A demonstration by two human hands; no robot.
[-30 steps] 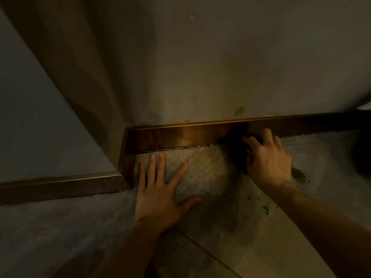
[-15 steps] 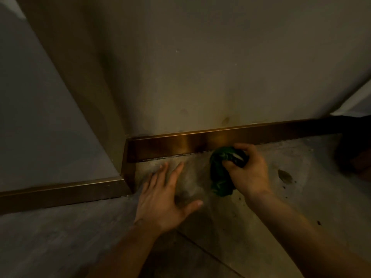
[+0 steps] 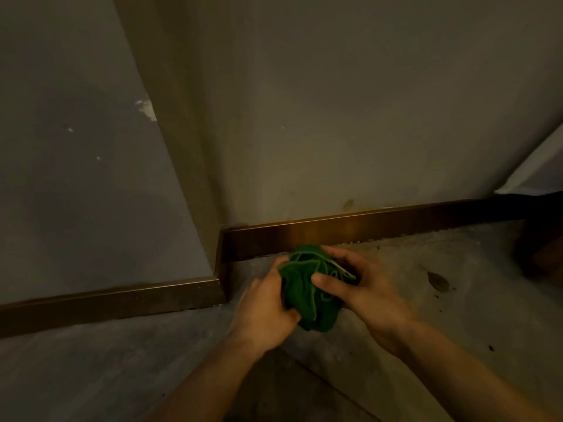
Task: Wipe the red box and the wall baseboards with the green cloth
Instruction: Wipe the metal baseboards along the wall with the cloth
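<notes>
A crumpled green cloth (image 3: 307, 287) is bunched between both hands, just above the floor and in front of the wall corner. My left hand (image 3: 265, 309) grips its left side and my right hand (image 3: 362, 287) grips its right side, thumb pressed on top. A glossy brown baseboard (image 3: 380, 226) runs along the far wall right behind the cloth, not touched by it. A second baseboard stretch (image 3: 106, 303) follows the left wall after the corner. The red box is not clearly in view.
Grey stone floor (image 3: 457, 315) with dark specks and a stain (image 3: 437, 281) lies to the right. A dark object (image 3: 545, 254) sits at the right edge against the wall. A protruding wall corner (image 3: 219, 269) stands left of my hands.
My left hand lifted off the floor and took hold of the cloth. My right hand drew the cloth back from the baseboard; both hands now hold it together.
</notes>
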